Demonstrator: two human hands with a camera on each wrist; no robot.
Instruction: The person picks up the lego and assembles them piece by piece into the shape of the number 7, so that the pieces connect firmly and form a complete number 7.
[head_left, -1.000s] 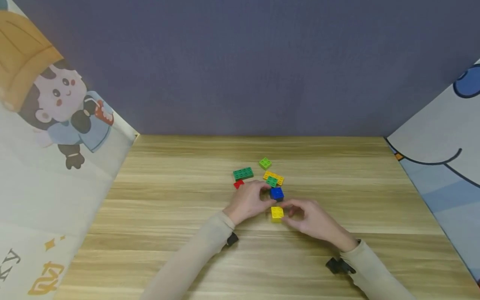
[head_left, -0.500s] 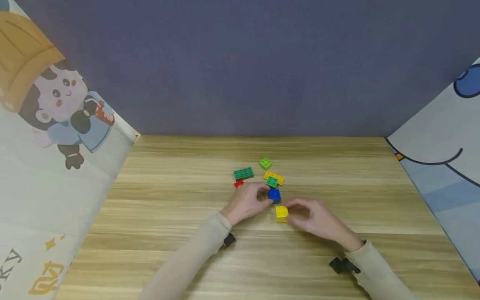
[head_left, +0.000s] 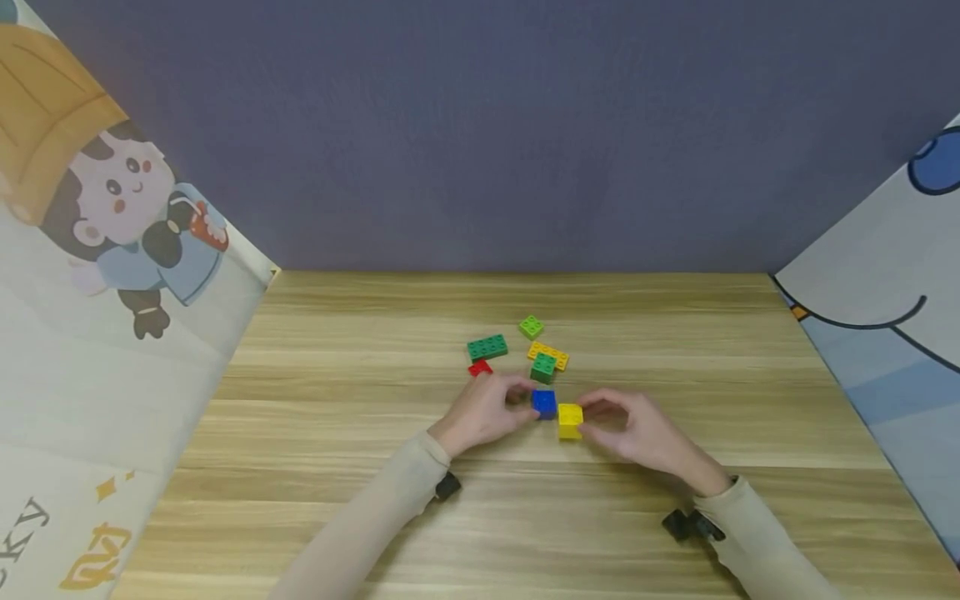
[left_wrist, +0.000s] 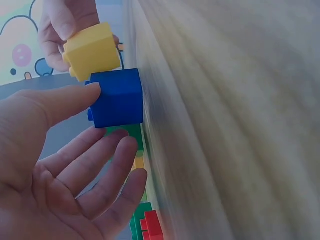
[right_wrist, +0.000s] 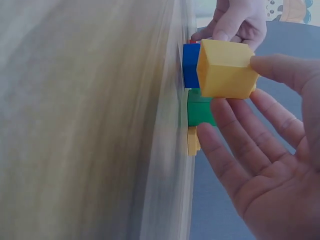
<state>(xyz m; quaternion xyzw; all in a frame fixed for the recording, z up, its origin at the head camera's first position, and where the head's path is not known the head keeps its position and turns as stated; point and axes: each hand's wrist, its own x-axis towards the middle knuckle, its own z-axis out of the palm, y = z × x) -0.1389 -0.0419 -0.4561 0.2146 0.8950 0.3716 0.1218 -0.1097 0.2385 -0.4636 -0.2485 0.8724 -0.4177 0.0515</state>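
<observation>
My left hand (head_left: 483,410) pinches a blue toy building block (head_left: 543,404) between thumb and fingers. In the left wrist view its thumb lies on the studded side of the blue block (left_wrist: 117,98). My right hand (head_left: 637,429) pinches a yellow building block (head_left: 570,422), thumb on one side and fingertips on the other, as the right wrist view shows on the yellow block (right_wrist: 226,70). The two blocks stand side by side, yellow just right of blue, with hardly any gap in the head view. Whether they touch, I cannot tell.
Behind the hands lie a green block (head_left: 543,367) against a flat yellow-orange brick (head_left: 558,356), a lime block (head_left: 531,327), a long dark green brick (head_left: 487,347) and a red block (head_left: 480,367), partly behind the left hand. A dark panel (head_left: 517,150) bounds the wooden table (head_left: 337,375).
The blue block has come left and nearer in my left hand, off the green block. My right hand has drawn the yellow block right and slightly away, so it now sits beside the blue one.
</observation>
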